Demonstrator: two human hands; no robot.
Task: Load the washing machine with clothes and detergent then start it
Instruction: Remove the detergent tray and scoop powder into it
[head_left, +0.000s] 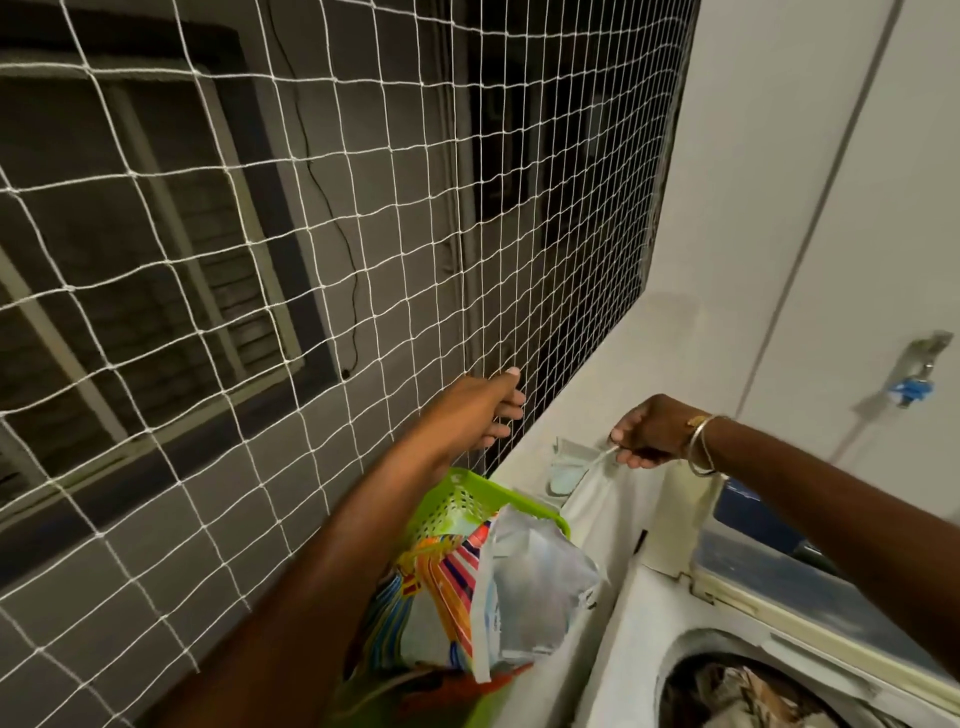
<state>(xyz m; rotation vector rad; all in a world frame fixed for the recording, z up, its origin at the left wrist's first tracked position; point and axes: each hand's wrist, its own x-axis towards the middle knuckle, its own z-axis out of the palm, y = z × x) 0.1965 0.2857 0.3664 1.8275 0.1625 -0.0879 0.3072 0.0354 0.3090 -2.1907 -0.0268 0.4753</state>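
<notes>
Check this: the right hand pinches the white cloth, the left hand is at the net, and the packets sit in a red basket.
Wrong on the colour: the basket is green, not red, as the head view shows. The right hand does pinch the white cloth, the left hand is at the net, and the packets sit in the basket.

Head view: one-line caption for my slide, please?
Left hand at the net, right hand pinching white cloth by the clothes-filled washer and green basket.

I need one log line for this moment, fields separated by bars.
left hand: at net | right hand: pinches white cloth | drum: clothes inside | detergent bag: in green basket
</notes>
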